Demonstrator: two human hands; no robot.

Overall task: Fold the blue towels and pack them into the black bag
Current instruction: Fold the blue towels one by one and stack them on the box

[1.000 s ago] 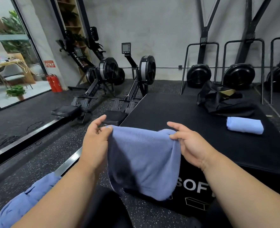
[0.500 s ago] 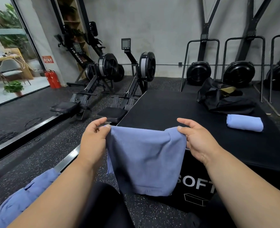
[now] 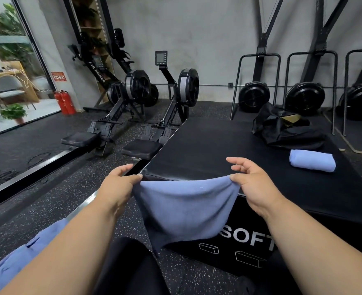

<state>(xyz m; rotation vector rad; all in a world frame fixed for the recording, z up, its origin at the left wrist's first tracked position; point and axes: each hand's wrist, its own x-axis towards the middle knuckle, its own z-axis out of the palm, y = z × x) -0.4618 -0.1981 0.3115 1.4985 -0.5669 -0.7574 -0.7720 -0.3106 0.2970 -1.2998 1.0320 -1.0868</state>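
Note:
A blue towel (image 3: 186, 207) hangs in the air in front of me, sagging in the middle. My left hand (image 3: 117, 186) pinches its upper left corner. My right hand (image 3: 252, 184) pinches the upper right corner, with the other fingers spread. The towel hangs over the near edge of a black soft box (image 3: 229, 150). A second blue towel (image 3: 312, 160), folded into a roll, lies on the box at the right. The black bag (image 3: 282, 128) lies crumpled and open at the box's far right.
Two rowing machines (image 3: 133, 99) stand on the speckled floor left of the box. Fan bikes (image 3: 254, 96) line the back wall. A glass wall and red fire extinguishers (image 3: 65, 102) are at the far left. Blue cloth (image 3: 16, 265) lies at the lower left.
Both hands have moved apart and a little forward, stretching the towel's top edge wider. The towel now hangs flatter and spread out.

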